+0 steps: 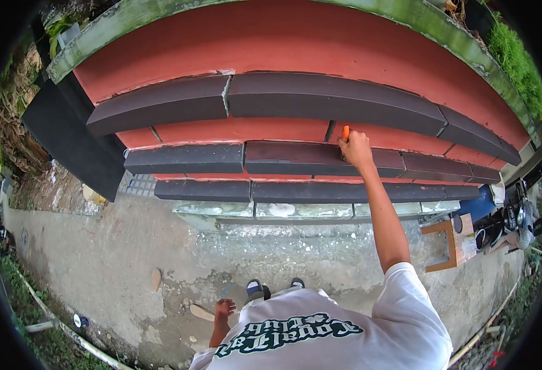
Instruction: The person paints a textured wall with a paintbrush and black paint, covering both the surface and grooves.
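I read this as the joint-working step on the wall cladding. My right hand (355,150) is raised against the middle dark band (283,158), its fingers (348,147) curled tight around an orange tool (345,132), of which only the top pokes out above the fist. That tool sits just above the band's upper edge, close beside the vertical joint (330,131) in the red strip there. As I judge it, the next move calls for steering the tip into that narrow joint and keeping it straight along the gap. My left hand (224,307) hangs well below the band, touching a pale flat piece (200,312); I cannot tell whether its fingers close on it.
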